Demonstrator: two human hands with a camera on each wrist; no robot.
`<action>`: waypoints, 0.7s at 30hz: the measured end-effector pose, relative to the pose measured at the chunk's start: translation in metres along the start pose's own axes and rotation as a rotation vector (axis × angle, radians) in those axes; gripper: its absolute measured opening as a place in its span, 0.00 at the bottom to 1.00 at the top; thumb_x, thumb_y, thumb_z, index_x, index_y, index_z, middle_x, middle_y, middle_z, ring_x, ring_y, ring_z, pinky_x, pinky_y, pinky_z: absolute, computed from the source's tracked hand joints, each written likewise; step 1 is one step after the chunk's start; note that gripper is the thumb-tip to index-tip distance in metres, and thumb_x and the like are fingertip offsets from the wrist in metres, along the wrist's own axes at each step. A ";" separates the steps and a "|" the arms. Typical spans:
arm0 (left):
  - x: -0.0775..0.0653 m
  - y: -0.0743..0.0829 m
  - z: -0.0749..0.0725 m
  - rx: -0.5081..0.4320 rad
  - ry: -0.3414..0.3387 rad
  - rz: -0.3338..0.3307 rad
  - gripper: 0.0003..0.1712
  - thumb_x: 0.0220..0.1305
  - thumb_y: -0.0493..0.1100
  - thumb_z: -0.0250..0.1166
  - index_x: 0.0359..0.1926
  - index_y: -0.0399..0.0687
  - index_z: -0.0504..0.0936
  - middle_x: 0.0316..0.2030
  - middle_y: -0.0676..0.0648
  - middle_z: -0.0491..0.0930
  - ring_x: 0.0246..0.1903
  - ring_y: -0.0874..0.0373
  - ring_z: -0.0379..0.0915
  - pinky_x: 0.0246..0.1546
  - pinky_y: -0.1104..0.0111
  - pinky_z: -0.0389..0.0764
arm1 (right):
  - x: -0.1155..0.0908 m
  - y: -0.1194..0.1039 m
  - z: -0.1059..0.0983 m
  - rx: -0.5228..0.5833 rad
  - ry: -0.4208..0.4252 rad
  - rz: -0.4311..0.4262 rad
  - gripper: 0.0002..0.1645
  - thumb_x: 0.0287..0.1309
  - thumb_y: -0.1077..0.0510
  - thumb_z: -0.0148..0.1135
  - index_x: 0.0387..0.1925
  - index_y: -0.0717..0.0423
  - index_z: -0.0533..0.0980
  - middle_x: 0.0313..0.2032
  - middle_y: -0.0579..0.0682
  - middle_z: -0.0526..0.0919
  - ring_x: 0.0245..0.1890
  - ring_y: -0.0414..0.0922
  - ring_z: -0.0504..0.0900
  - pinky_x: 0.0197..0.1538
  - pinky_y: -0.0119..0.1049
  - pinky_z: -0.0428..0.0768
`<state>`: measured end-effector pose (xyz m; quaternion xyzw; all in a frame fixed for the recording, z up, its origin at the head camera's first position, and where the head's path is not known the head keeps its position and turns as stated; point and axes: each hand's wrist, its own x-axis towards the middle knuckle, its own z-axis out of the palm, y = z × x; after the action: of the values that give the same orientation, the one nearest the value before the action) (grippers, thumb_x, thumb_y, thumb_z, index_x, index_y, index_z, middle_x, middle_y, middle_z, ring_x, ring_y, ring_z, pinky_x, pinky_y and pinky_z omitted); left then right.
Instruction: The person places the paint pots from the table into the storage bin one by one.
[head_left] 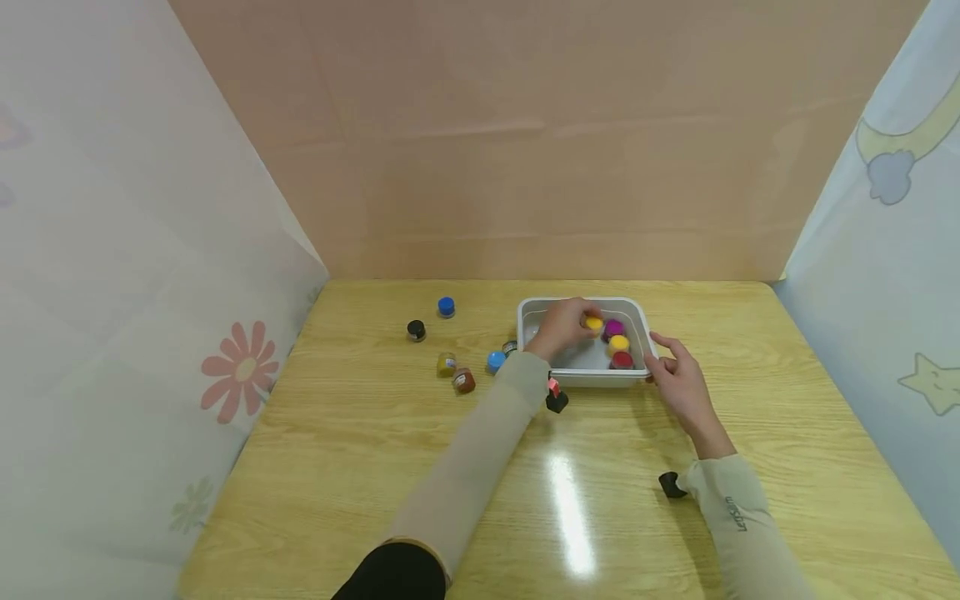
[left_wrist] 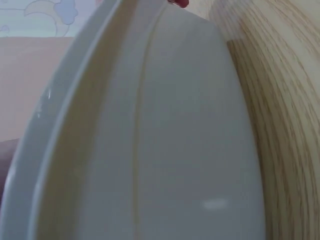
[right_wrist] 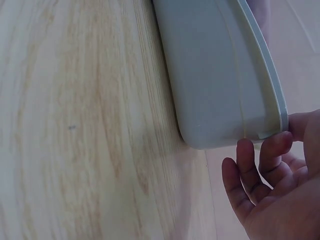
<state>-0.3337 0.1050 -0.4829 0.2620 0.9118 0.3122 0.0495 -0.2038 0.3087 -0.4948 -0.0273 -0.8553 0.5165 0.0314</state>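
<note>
The left grip [head_left: 562,327] pinches a yellow-lidded jar [head_left: 593,323] inside the white tray [head_left: 600,380]; the right grip [head_left: 681,385] clasps the tray's near right corner. Just right of the left grip, within the tray, sit a purple-lidded jar [head_left: 613,328], another yellow-topped jar [head_left: 618,344] and a red-lidded jar [head_left: 622,360]. Left of that grip, on the table [head_left: 360,467], is a light-blue-lidded jar [head_left: 496,361].

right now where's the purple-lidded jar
In the head view, the purple-lidded jar is in the right part of the pale rectangular tray, just behind a yellow-lidded jar and to the right of the left hand.
</note>
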 end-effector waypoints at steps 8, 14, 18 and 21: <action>0.004 0.001 0.007 0.082 -0.013 0.015 0.17 0.65 0.41 0.74 0.55 0.53 0.86 0.51 0.54 0.85 0.53 0.61 0.79 0.59 0.72 0.76 | 0.001 0.002 -0.001 0.007 -0.004 -0.019 0.34 0.79 0.54 0.51 0.79 0.61 0.58 0.18 0.48 0.73 0.31 0.38 0.84 0.34 0.34 0.81; 0.005 0.000 0.010 0.070 -0.003 -0.002 0.18 0.65 0.41 0.74 0.54 0.54 0.85 0.52 0.55 0.85 0.54 0.61 0.79 0.60 0.72 0.76 | 0.003 0.005 -0.002 0.003 -0.001 -0.017 0.34 0.80 0.54 0.50 0.79 0.61 0.57 0.17 0.45 0.70 0.30 0.38 0.83 0.31 0.36 0.79; 0.004 0.000 0.011 0.067 -0.004 0.012 0.17 0.64 0.40 0.74 0.54 0.53 0.85 0.51 0.54 0.85 0.53 0.61 0.78 0.59 0.72 0.77 | 0.004 0.006 -0.002 0.001 -0.001 -0.015 0.34 0.80 0.55 0.50 0.79 0.62 0.57 0.17 0.43 0.69 0.29 0.38 0.83 0.31 0.36 0.79; 0.004 0.000 0.011 0.069 -0.002 0.021 0.16 0.65 0.40 0.74 0.53 0.53 0.85 0.51 0.53 0.85 0.53 0.60 0.78 0.59 0.72 0.76 | 0.005 0.006 -0.002 0.001 0.001 -0.012 0.34 0.80 0.55 0.50 0.79 0.61 0.57 0.17 0.43 0.69 0.29 0.38 0.82 0.31 0.36 0.79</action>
<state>-0.3340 0.1131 -0.4911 0.2734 0.9192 0.2808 0.0382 -0.2081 0.3140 -0.4987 -0.0224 -0.8552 0.5166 0.0351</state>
